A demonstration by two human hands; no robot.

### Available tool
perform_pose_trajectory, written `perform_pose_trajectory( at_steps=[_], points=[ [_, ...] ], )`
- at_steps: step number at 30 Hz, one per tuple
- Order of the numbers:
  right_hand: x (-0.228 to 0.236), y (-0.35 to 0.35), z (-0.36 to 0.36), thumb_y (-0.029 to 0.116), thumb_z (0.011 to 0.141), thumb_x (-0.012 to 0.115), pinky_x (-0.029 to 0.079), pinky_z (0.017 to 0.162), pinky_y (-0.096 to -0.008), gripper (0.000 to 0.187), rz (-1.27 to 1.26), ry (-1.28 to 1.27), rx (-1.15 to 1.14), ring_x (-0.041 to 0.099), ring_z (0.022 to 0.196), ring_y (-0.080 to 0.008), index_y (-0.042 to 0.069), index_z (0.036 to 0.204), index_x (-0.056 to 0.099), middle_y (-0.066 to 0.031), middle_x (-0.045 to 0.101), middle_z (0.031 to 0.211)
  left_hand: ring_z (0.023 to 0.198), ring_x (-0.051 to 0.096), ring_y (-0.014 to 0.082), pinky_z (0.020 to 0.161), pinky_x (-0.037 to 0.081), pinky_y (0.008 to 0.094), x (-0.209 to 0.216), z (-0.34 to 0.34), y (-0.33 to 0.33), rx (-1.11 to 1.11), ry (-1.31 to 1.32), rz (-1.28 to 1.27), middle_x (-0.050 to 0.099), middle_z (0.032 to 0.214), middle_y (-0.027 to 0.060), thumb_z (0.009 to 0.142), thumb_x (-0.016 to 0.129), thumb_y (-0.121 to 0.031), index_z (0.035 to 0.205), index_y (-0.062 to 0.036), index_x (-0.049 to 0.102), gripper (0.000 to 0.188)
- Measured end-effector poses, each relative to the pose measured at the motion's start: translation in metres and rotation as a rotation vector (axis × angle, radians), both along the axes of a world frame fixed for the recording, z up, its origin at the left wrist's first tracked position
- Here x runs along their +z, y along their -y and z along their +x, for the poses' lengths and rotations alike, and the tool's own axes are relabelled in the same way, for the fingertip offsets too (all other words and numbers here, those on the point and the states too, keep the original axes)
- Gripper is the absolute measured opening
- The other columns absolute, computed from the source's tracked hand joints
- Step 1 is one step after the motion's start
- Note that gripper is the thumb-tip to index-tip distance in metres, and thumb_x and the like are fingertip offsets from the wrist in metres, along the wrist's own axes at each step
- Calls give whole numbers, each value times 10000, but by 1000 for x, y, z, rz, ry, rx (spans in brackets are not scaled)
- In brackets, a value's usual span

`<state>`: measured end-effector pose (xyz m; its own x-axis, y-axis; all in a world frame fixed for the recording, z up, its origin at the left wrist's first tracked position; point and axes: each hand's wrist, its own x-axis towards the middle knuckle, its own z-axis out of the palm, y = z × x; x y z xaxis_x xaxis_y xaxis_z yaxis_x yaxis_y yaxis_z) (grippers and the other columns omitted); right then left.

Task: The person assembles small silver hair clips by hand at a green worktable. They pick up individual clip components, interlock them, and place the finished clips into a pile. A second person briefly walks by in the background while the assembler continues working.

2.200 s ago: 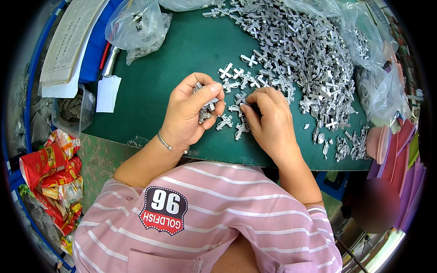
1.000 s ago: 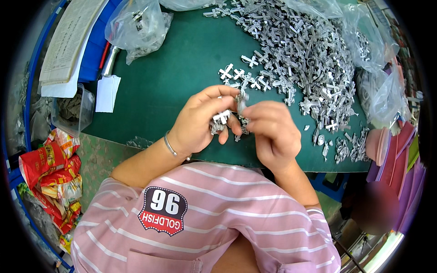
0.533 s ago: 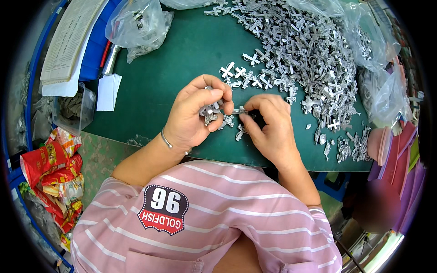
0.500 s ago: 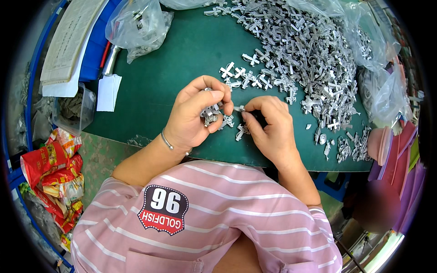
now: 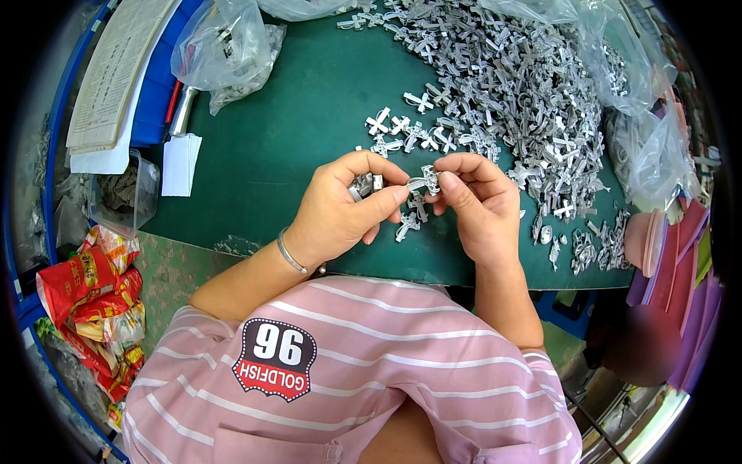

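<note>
Left hand (image 5: 340, 203), right hand (image 5: 485, 207) apparently both clamped on silver openwork metal piece (image 5: 428, 180); silver metal-cross heap (image 5: 525, 108), two o'clock.

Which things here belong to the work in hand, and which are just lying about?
In the work:
single silver piece, held between left hand and right hand
silver cluster in the left hand
large silver pile, likely

Apparently lying about:
printed sheets
white slips
red packets

Your green table (image 5: 255, 170) bears a pile of grey crosses (image 5: 514, 108). Left of that pile lie white slips (image 5: 181, 166) and a bag (image 5: 228, 62).
</note>
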<state>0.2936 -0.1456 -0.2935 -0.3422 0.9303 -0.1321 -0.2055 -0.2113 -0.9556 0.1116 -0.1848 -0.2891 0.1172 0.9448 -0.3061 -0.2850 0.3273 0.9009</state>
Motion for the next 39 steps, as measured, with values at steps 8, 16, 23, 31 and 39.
perform_pose_trajectory(
  at_steps=[8,16,23,31,39],
  points=[
    [1,3,-3,27,870,608,490,604,-221,127,82,3,-24,620,737,-123,-32,980,630,-79,640,849,592,596,88,405,431,181,-6,1,0,17,51,-17,631,786,82,845,617,-48,925,15,599,103],
    [15,-4,9,-68,750,637,468,630,-299,204,779,611,-31,586,733,-223,29,928,662,-104,595,858,708,627,186,386,469,218,-13,-13,-6,10,708,-110,598,910,150,945,491,-237,938,13,561,259],
    [7,4,15,-50,691,668,420,753,-351,216,803,874,205,523,802,-287,8,895,626,-87,558,827,649,581,155,362,438,191,-18,-12,-4,25,659,-3,548,867,122,927,514,-145,867,-15,528,144],
    [6,12,15,-27,836,630,501,658,-223,133,88,191,60,611,732,-104,-32,968,622,-65,647,863,619,584,89,386,425,175,-2,3,0,-2,37,24,607,831,89,807,627,15,984,45,585,184],
    [7,12,11,-30,840,627,504,671,-217,163,-15,84,92,611,759,-106,-56,1001,620,-81,646,883,584,572,83,389,423,182,0,3,-1,-72,82,-37,608,746,83,813,632,-2,930,34,590,129]
  ],
)
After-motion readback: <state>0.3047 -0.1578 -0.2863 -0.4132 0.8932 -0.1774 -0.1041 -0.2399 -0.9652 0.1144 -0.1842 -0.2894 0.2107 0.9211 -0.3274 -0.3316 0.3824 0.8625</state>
